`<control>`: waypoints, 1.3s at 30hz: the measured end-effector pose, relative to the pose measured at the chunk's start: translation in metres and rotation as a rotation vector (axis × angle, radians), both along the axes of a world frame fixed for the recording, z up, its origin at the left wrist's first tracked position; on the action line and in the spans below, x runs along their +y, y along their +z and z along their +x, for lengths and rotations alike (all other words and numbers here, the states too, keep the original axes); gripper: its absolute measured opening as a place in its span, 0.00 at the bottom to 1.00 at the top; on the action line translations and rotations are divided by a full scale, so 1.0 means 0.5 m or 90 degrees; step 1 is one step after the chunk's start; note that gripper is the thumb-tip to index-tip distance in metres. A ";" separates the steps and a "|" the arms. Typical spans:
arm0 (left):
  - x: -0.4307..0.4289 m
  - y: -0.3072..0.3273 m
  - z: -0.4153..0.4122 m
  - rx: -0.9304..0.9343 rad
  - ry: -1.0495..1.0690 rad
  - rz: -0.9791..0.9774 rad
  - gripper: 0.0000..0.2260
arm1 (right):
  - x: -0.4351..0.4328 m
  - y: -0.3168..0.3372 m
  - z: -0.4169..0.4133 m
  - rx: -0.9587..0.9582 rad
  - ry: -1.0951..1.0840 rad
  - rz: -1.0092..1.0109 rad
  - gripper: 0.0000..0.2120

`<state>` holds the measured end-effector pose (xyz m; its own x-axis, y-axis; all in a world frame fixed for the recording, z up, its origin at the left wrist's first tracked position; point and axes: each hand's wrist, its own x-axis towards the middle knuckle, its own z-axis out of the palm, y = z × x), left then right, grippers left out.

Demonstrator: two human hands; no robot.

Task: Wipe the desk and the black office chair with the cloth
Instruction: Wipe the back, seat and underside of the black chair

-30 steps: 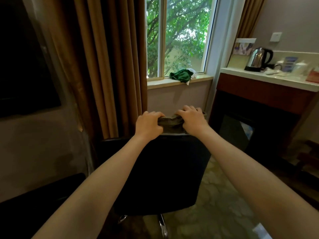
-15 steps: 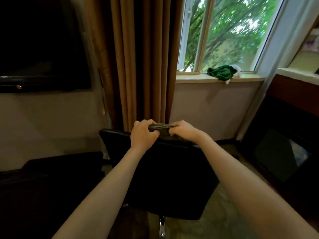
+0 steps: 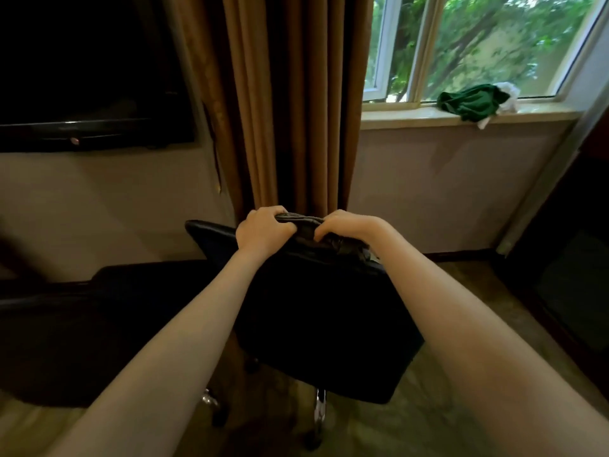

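Atop the black office chair [image 3: 323, 308] back, left hand [image 3: 262, 229] and right hand [image 3: 349, 224] grip the bunched cloth [image 3: 309, 225] between them.

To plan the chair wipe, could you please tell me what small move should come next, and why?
Probably slide the cloth leftward along the top edge of the black office chair: the left hand and right hand both grip it bunched there, and the edge's left end lies uncovered.
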<state>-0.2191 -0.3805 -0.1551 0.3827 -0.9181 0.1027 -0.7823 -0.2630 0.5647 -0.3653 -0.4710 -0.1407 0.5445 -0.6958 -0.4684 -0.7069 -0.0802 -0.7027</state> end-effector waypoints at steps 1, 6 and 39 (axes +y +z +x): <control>-0.001 0.004 -0.005 0.009 0.010 0.008 0.04 | -0.007 0.002 -0.001 0.006 0.032 0.002 0.12; -0.002 0.010 -0.020 -0.040 0.056 0.024 0.03 | -0.022 -0.006 -0.001 -0.008 0.148 -0.019 0.15; -0.041 -0.001 -0.195 -0.083 0.674 -0.071 0.15 | -0.125 -0.060 -0.003 -0.164 0.530 -0.024 0.20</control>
